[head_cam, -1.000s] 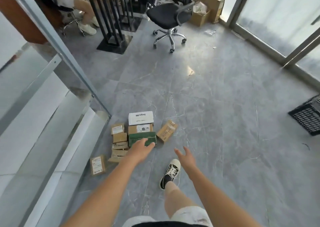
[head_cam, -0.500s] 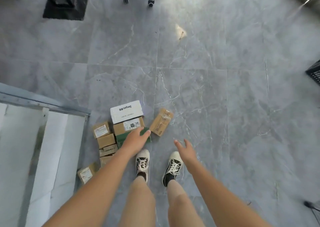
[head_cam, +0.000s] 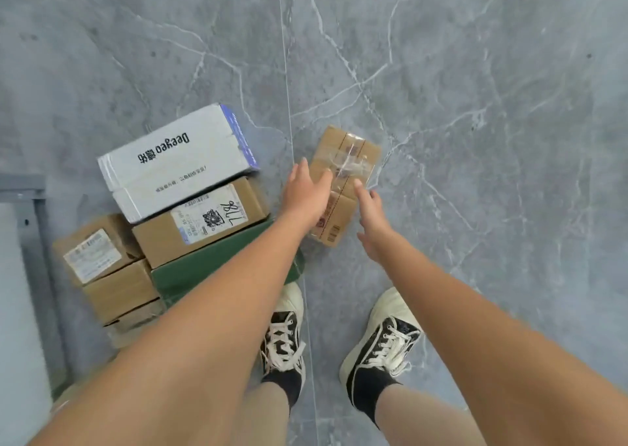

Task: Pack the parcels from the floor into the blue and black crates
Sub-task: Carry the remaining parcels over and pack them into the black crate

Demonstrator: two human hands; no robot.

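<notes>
A: Item one?
B: Small brown cardboard parcel with clear tape [head_cam: 343, 187], lying on the grey marble-tile floor [head_cam: 475, 106], apart from the stack.
A: Hands?
B: Left hand [head_cam: 306, 190] over its near-left edge, right hand [head_cam: 372, 218] just beside its right edge; each grip wide, fingers straight, holding nothing.
A: Stack?
B: White printed carton [head_cam: 176, 160], labelled brown carton [head_cam: 200, 221], flat green box [head_cam: 204, 269], smaller brown cartons [head_cam: 102, 269], left of the black-and-white sneakers [head_cam: 380, 340].

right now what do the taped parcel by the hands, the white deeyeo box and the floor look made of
Taped parcel: brown corrugated cardboard, matte, with glossy clear plastic tape wrinkled across its top.
White Deeyeo box: probably printed cardboard or card, smooth pale finish with folded flaps.
Floor: grey marble-look tile, white veins and a straight joint line; stone or ceramic, unclear.
</notes>
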